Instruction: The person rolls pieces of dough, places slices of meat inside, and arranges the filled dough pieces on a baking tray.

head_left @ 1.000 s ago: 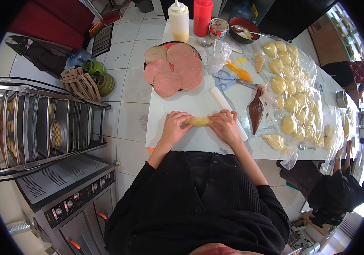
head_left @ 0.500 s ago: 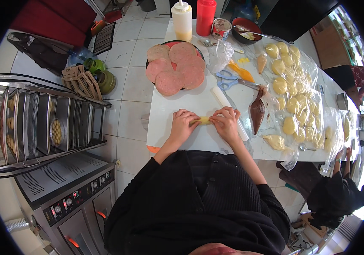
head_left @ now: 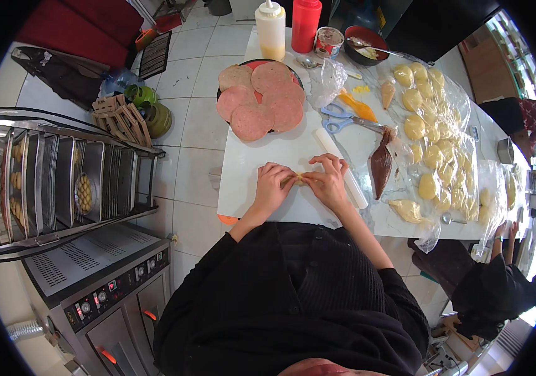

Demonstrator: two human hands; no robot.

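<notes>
Found pinching a small piece of dough [head_left: 300,180] between left hand [head_left: 273,183] and right hand [head_left: 327,183], at bench's [head_left: 238,188] six o'clock side. Noted from dough: meat slices [head_left: 253,120] at eleven o'clock, scissors [head_left: 342,118] toward one.

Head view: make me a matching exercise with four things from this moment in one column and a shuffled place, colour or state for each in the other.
Things
1. Scissors
2. Yellow dough piece
3. Red squeeze bottle
4. Round pink meat slices

Places, colours and states
A. Standing upright beside a white-topped squeeze bottle
B. Overlapping on a dark-rimmed plate
C. Light blue handles
D. Held between the fingertips of the left hand and the right hand

Right pairs: 1-C, 2-D, 3-A, 4-B
</notes>
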